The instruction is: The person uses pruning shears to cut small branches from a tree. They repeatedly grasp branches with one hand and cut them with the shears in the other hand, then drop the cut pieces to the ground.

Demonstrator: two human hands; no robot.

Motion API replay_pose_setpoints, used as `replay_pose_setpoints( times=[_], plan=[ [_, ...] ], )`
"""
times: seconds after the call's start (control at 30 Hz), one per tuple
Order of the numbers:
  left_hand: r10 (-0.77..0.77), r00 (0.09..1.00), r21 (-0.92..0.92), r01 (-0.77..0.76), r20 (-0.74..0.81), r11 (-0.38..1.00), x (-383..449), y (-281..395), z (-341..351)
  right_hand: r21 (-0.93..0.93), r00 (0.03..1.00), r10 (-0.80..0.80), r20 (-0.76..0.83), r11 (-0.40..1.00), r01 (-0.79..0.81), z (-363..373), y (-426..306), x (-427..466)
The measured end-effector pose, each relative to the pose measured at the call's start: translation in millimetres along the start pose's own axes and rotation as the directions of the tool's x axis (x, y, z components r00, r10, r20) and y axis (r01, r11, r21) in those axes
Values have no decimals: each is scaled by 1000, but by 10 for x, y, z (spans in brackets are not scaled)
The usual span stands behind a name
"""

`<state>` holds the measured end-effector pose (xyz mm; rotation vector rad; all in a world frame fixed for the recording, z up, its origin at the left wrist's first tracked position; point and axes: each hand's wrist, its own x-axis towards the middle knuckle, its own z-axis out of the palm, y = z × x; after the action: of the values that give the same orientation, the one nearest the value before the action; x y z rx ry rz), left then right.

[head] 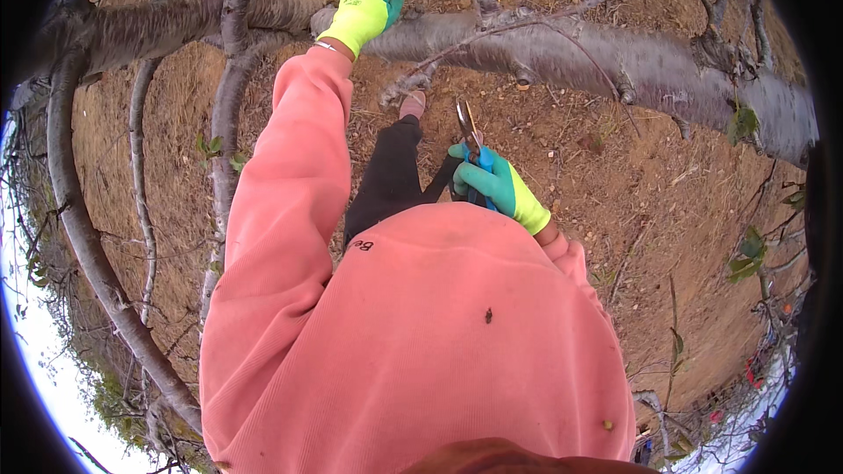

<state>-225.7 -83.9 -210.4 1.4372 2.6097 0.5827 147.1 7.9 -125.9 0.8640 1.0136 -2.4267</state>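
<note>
My left hand (pixel 366 12), in a yellow and green coated work glove, lies over a thick grey tree limb (pixel 474 43). Its fingers bend around the bark beside a short stub, and their tips are partly hidden. Lower down, in front of my body, my right hand (pixel 494 181) wears a matching glove and is closed around blue-handled pruning shears (pixel 484 159). The metal blades (pixel 467 122) point away from me, slightly apart, with nothing visible between them.
A thin bare branch (pixel 520 24) crosses in front of the limb. Curved upright branches (pixel 85 224) stand at the left. Cut stubs (pixel 523 74) jut from the limb. Below is dry brown soil (pixel 593 171) with straw, and leafy twigs (pixel 749 253) reach in at the right.
</note>
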Motion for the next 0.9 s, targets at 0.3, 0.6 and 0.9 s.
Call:
replay_pose_setpoints(
  times=[0.3, 0.6, 0.9],
  plan=[
    [81, 989, -87, -71, 127, 994, 92, -125, -104, 56, 998, 2, -71, 998, 2, 145, -154, 128],
    [-11, 987, -456, 84, 162, 886, 21, -135, -172, 369, 995, 23, 95, 928, -57, 184, -708, 648],
    [-146, 951, -449, 260, 272, 855, -670, -137, -196, 169, 996, 81, 26, 982, -84, 148, -834, 823]
  ],
)
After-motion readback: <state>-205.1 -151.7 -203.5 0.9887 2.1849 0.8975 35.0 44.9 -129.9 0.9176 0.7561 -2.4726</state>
